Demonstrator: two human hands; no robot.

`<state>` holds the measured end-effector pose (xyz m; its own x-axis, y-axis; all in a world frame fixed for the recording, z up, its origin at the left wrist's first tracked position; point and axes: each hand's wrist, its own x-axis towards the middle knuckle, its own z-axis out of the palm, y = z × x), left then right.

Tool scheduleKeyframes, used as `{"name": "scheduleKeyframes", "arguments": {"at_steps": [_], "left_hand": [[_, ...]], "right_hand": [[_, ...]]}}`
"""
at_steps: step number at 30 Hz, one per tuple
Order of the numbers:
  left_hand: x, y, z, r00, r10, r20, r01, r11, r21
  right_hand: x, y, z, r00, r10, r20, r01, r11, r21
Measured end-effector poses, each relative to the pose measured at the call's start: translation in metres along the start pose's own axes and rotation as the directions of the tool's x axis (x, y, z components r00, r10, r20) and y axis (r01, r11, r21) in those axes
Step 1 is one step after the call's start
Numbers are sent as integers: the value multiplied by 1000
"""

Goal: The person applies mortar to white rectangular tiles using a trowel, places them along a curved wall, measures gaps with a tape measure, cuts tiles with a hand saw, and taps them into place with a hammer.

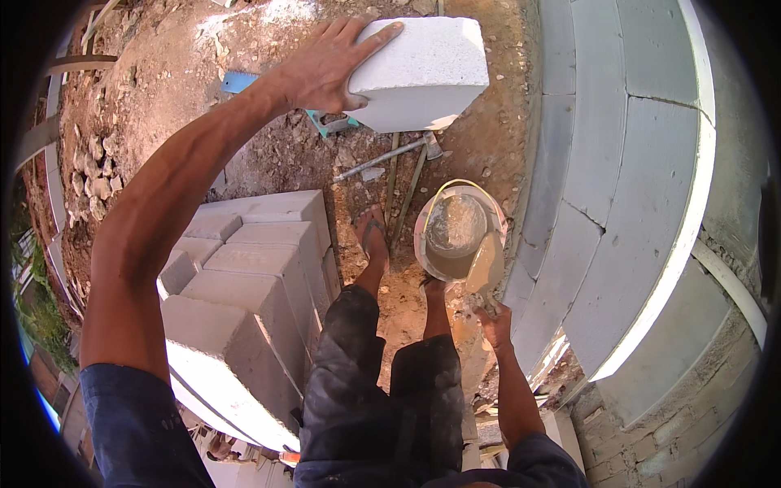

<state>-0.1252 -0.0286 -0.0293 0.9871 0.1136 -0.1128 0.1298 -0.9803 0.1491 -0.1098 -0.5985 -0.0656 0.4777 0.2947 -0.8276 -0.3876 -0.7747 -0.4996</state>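
My left hand [325, 67] grips the left end of a white lightweight concrete block [423, 65], its fingers spread over the end and top edge. The block is raised in front of me, above the dirt ground. Low on the right, my right hand [494, 325] is closed round the handle of a trowel [486, 264], whose blade is coated with grey mortar. That blade overlaps the rim of a round bucket [421, 237] with a yellow handle. Wet mortar lies inside the bucket, which stands by my right foot.
Pale blocks [268, 264] are stacked at my left. Along the right curves a block wall [594, 175] with a bright top edge. A hammer-like tool [382, 159], wooden sticks [407, 195] and a handsaw [238, 81], partly behind my arm, lie on the dirt. Stones [98, 179] are heaped at far left.
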Motion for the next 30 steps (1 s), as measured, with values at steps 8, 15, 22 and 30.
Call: {"name": "scheduleKeyframes", "arguments": {"at_steps": [8, 15, 22, 30], "left_hand": [[80, 82, 4, 998, 36, -60, -32, 998, 60], [86, 63, 22, 974, -91, -209, 10, 933, -359], [69, 67, 22, 946, -147, -288, 50, 946, -319], [52, 67, 36, 894, -342, -288, 102, 783, -614]], "right_hand": [[2, -39, -31, 973, -232, -13, 229, 968, -102], [-3, -150, -79, 938, -336, 88, 347, 897, -274], [57, -269, -117, 676, -736, 30, 599, 526, -603], [137, -376, -103, 479, -860, 174, 571, 156, -806]]}}
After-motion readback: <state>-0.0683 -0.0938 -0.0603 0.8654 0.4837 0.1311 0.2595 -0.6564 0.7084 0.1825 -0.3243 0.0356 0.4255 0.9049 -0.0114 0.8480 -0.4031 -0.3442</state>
